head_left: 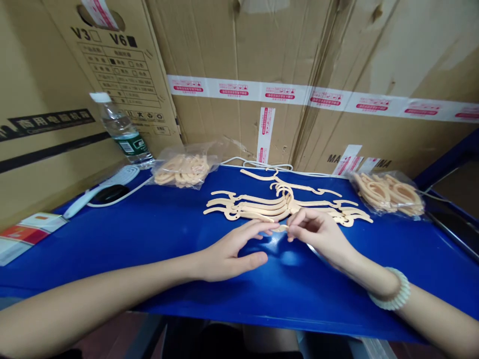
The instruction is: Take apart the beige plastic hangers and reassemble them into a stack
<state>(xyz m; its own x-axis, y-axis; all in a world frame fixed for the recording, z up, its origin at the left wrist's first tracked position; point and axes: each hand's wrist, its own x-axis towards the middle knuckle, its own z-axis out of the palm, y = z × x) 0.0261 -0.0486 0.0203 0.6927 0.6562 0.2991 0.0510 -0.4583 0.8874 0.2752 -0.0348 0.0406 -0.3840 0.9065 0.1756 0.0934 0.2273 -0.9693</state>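
My right hand [318, 232] is closed in a pinch on a small beige plastic hanger piece [281, 228]; its far part is hidden by the fingers. My left hand [239, 249] has its fingers stretched out and its thumb apart, with the fingertips at the other end of that piece. A beige hanger arm [257, 216] shows just behind the left fingers. Beyond both hands, several beige folding hangers [262, 205] lie spread and nested, their hooks bunched in the middle. Farther back rests one more single hanger [295, 184].
Clear bags of beige hanger parts stand at back left [183, 169] and right [389, 192]. On the left are a water bottle [127, 132], a pale-handled brush [101, 187], a black mouse [110, 194] and a coloured card box [32, 234]. Cardboard [239, 129] walls the blue table [168, 294].
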